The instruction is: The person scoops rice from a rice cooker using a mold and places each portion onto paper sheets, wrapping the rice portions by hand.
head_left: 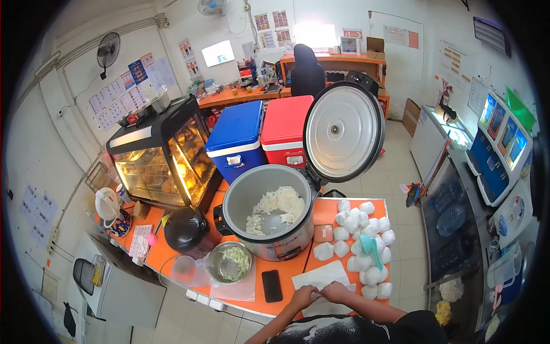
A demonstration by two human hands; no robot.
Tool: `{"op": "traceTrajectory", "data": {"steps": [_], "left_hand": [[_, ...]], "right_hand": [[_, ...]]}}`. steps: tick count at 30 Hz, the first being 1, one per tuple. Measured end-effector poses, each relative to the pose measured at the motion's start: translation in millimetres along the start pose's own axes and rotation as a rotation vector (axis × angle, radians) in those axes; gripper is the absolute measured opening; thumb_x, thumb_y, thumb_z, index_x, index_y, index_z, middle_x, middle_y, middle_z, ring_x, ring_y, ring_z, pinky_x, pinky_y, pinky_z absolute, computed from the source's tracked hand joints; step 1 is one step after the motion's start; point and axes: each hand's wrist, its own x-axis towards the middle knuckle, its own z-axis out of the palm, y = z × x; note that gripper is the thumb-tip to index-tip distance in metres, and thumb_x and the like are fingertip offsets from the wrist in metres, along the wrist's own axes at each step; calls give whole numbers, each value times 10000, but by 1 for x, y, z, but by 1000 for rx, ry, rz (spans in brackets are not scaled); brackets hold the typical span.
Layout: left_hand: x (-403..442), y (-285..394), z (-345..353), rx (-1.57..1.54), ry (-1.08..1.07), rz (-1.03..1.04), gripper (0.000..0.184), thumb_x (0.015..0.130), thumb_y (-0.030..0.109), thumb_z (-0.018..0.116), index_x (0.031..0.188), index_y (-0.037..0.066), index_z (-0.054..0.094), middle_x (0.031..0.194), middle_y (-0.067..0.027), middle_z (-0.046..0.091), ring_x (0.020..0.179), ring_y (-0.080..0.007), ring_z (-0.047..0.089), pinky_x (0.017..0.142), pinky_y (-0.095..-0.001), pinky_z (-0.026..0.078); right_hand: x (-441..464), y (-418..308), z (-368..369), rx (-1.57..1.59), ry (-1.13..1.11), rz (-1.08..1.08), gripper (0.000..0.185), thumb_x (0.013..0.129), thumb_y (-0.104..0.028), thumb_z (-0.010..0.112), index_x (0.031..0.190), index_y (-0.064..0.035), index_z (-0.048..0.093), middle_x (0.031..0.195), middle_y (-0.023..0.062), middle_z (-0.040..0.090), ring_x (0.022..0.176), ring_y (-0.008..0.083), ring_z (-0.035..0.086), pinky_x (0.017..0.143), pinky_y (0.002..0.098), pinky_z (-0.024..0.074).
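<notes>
My left hand [305,297] and my right hand [335,292] are close together over white paper sheets [318,276] at the table's front edge. The fingers of both are pinched; what they hold, if anything, is too small to make out. To their right lie several white wrapped bundles [371,276], with a teal scoop [372,250] on top. A black phone [272,286] lies to the left. Behind the hands stands an open rice cooker [269,247] with white rice [281,204] inside.
A metal bowl [230,262] with pale shredded food stands left, beside a black-lidded pot [186,229]. A lit food display case [166,157], a blue cooler [235,135] and a red cooler [286,126] stand behind. A person in black [307,74] is at the back desk.
</notes>
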Motion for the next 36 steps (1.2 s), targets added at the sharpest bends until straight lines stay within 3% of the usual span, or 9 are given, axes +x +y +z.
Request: {"op": "traceTrajectory", "data": {"steps": [2,10,16,18,23,25,28,32,36], "left_hand": [[14,-10,-1,-83,-248,-259,272,890,371,683,1065,166,723,1044,-103,722,1016,-340,662,847,-477,513],[9,-20,1,-85,-210,-329,271,897,365,672,1035,140,731,968,-127,737,942,-343,690,806,-445,528],[5,-28,25,-82,-109,-541,375,835,370,752,1129,147,686,978,-138,739,904,-351,704,785,-452,541],[3,-26,27,14,-122,-611,470,821,366,768,1223,162,636,1004,-119,740,918,-348,707,785,-459,546],[-1,-15,24,132,-63,-501,368,801,363,775,1088,146,698,924,-88,733,957,-299,693,818,-456,529],[-4,-11,26,411,142,-250,249,829,328,732,997,146,708,933,-73,709,911,-301,679,852,-476,492],[1,-16,34,406,-118,-293,167,864,277,681,956,139,701,993,-68,678,875,-307,664,871,-482,459],[-25,-23,51,401,-53,-158,174,895,276,639,962,124,692,1085,-78,660,895,-317,664,852,-453,463],[-46,-29,62,387,106,114,282,892,257,620,1129,119,687,1074,-86,651,958,-301,639,818,-441,485]], "right_hand": [[-3,4,-4,49,-7,50,193,924,-216,557,944,-124,726,843,111,721,831,335,700,805,479,530],[-12,51,23,604,153,355,256,818,-197,736,1049,-91,706,1010,144,735,971,342,687,882,438,534],[-8,34,30,469,230,535,211,800,-183,760,976,-78,712,1019,139,711,1003,320,673,851,443,527],[-8,29,31,347,325,473,202,788,-173,759,963,-81,714,1031,135,687,1017,325,656,852,456,517],[-12,36,26,96,414,295,167,800,-140,696,955,-81,712,1059,133,623,1017,342,611,871,485,496],[-11,34,27,-42,319,272,163,839,-129,614,952,-53,704,1041,141,633,963,341,611,839,497,505],[-8,26,40,176,331,345,182,858,-123,557,943,-33,692,1012,155,630,964,346,609,794,497,516],[-24,29,60,257,398,292,202,851,-115,558,965,-13,690,1023,176,632,1001,358,612,781,493,527],[-58,14,52,406,378,254,266,884,-120,556,1101,0,652,1006,203,664,993,387,642,816,472,535]]}}
